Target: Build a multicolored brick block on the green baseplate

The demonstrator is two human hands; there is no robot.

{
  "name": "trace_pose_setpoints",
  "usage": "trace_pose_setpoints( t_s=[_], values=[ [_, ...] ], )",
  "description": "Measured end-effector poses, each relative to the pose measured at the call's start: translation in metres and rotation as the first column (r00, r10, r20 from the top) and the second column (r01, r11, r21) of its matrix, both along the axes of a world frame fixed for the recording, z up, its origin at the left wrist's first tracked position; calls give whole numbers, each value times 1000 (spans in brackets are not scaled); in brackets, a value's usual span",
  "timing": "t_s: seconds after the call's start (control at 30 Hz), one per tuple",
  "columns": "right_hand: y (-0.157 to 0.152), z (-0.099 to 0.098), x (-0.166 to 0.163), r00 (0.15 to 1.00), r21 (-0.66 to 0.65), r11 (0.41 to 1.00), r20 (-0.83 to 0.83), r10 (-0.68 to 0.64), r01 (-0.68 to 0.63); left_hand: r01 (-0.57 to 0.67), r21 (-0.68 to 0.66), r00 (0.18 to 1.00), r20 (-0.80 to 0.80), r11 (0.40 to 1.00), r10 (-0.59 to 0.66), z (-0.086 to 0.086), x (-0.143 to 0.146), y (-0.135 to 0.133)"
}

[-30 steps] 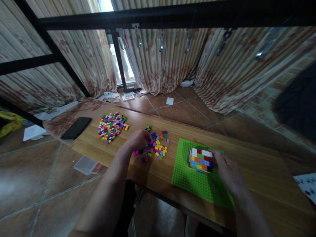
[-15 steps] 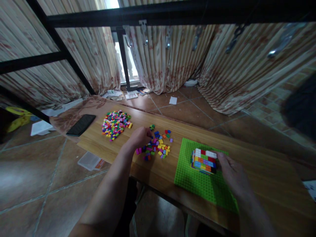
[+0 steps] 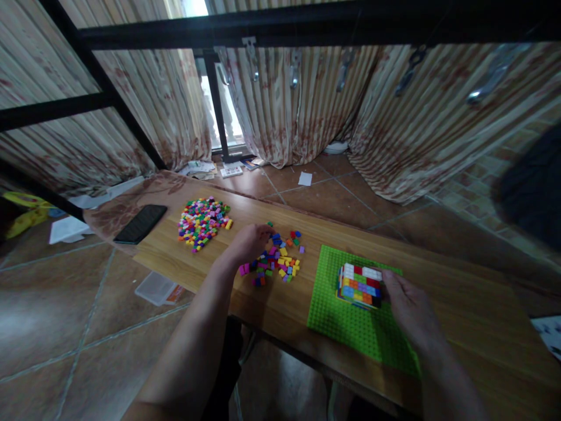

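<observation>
My left hand (image 3: pixel 248 241) rests knuckles-up on the near pile of small coloured bricks (image 3: pixel 277 261), fingers curled into it; what they pinch is hidden. My right hand (image 3: pixel 407 307) lies on the green baseplate (image 3: pixel 350 324), its fingers pressed against the right side of a multicoloured brick block (image 3: pixel 358 285) that stands on the plate. A second, bigger heap of bricks (image 3: pixel 202 221) lies further left on the wooden table (image 3: pixel 460 304).
A black phone (image 3: pixel 140 223) lies at the table's left end. Black metal bars (image 3: pixel 307 26) cross overhead and at the left. Curtains hang behind the tiled floor, with papers (image 3: pixel 228 171) and a clear plastic box (image 3: pixel 156 287) lying on it.
Mostly the camera has shifted. My left hand has crept a little further into the near pile; my right hand stays against the block.
</observation>
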State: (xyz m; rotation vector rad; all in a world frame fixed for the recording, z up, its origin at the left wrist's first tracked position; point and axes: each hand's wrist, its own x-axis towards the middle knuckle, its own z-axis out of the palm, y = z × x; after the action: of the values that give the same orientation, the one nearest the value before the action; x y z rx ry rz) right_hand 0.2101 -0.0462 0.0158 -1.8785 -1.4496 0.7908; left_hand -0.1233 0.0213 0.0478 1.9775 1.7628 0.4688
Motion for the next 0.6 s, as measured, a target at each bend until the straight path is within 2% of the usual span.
trace_pose_setpoints(
  t_s=[0.17,0.47,0.6],
  values=[
    [-1,4,-3,1000,-13,1000,0,-12,12,28,7,999,-29,1000,-28,-1,-1,-1],
    [1,4,-2,1000,-41,999,28,4,-3,-9,39,999,-44,999,10,-5,0,0],
    [0,4,-2,1000,-37,999,25,-5,6,101,29,995,-28,994,-100,-3,1,-1]
  ],
)
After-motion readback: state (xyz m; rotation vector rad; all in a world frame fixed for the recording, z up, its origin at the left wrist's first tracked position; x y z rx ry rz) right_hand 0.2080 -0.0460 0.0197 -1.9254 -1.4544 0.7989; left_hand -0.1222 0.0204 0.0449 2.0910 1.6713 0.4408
